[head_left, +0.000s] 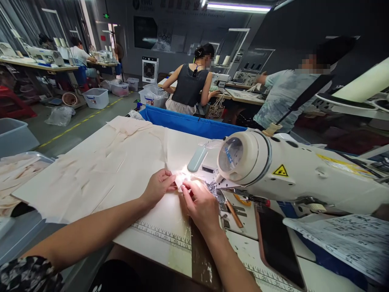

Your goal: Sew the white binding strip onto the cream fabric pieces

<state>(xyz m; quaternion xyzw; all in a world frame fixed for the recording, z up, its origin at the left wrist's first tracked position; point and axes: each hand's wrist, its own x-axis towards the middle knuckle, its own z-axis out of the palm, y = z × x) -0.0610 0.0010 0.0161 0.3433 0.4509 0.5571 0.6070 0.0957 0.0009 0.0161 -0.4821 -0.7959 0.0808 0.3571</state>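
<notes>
Both hands meet just left of the sewing machine (288, 174) head, under its lamp glare. We log the left hand (158, 187) w/ fingertips pinched together on a small fabric piece (182, 178). The right hand (200, 207) is opposite, thumb and fingers closed on the same piece. Glare washes out the piece's exact shape, so we can't tell its edges. It sits touching both hands, just left of the needle area. A big cream cloth (106, 162) is spread farther left of the machine, over the table (164, 239) w/ printed ruler marks. A dark phone (276, 243) lies in front of the machine, a printed sheet (349, 239) just right of it. A blue bin (194, 123) stands behind the machine. Two people work well behind, backs to us.
</notes>
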